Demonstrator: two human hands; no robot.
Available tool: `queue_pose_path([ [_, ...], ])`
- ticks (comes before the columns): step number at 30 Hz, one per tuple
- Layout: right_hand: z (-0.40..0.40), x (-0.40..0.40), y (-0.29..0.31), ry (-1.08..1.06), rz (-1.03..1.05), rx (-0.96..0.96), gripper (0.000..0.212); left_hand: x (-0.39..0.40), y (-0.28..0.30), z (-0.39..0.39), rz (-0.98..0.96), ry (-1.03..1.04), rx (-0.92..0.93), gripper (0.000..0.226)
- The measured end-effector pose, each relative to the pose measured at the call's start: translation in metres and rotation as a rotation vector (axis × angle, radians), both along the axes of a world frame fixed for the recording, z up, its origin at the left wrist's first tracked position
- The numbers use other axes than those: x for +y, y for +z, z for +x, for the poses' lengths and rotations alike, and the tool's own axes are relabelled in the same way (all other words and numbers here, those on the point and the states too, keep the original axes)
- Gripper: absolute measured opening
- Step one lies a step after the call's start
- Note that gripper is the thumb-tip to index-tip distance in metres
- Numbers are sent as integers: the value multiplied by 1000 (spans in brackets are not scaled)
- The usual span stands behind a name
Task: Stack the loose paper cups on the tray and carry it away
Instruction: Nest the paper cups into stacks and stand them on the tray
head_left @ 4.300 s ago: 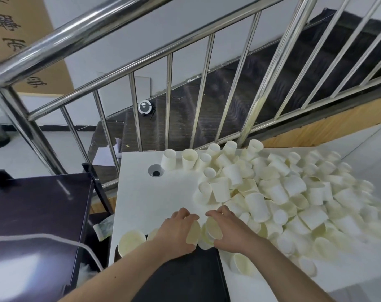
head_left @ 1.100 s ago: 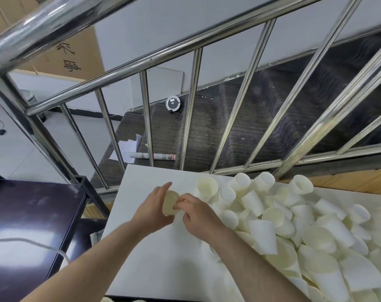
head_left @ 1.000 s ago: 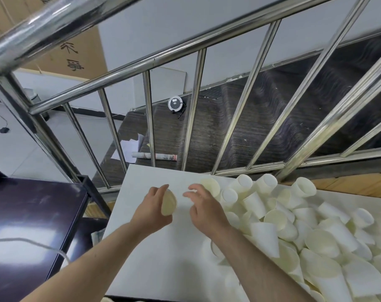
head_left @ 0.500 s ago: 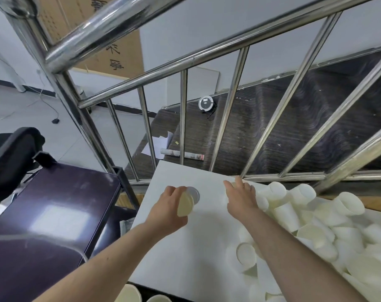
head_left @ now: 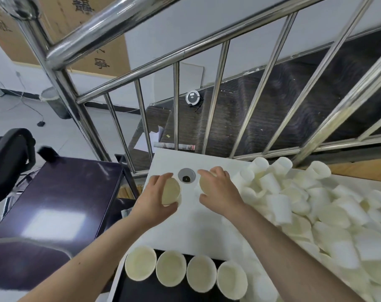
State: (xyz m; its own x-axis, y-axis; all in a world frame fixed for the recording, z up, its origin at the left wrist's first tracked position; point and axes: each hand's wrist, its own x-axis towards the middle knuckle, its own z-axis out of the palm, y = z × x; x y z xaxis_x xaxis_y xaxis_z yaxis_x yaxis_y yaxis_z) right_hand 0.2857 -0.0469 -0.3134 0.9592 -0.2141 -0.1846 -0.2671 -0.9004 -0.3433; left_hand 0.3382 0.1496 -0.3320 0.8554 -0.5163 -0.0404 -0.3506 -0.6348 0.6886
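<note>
My left hand (head_left: 155, 202) grips a cream paper cup (head_left: 170, 192) lying sideways, its mouth facing right. My right hand (head_left: 221, 192) holds another cup (head_left: 206, 185), its mouth turned left toward the first, a small gap between them. Both hover over the bare left part of the white table (head_left: 198, 225). A big heap of loose cups (head_left: 316, 210) covers the table's right side. At the near edge lies a black tray (head_left: 150, 288) with several upright cups (head_left: 171, 268) in a row along its far rim.
A grey cable hole (head_left: 186, 175) sits in the table just beyond my hands. A steel stair railing (head_left: 176, 114) runs behind the table. A dark purple side table (head_left: 54, 205) and a black chair (head_left: 9, 158) stand to the left.
My right hand has picked up a cup from the heap and brought it left toward the cup in my left hand. The view tipped down, showing the tray with its cup row.
</note>
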Motion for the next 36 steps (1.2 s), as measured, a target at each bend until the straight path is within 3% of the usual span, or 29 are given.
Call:
queue_pose_path([
  [5, -49, 50, 17, -3, 59, -9, 72, 48, 11, -30, -76, -15, 55, 75],
  [14, -115, 125, 14, 10, 26, 67, 73, 101, 16, -79, -22, -136, 83, 76],
  [36, -127, 153, -31, 39, -88, 176, 68, 118, -34, -86, 271, -347, -38, 79],
])
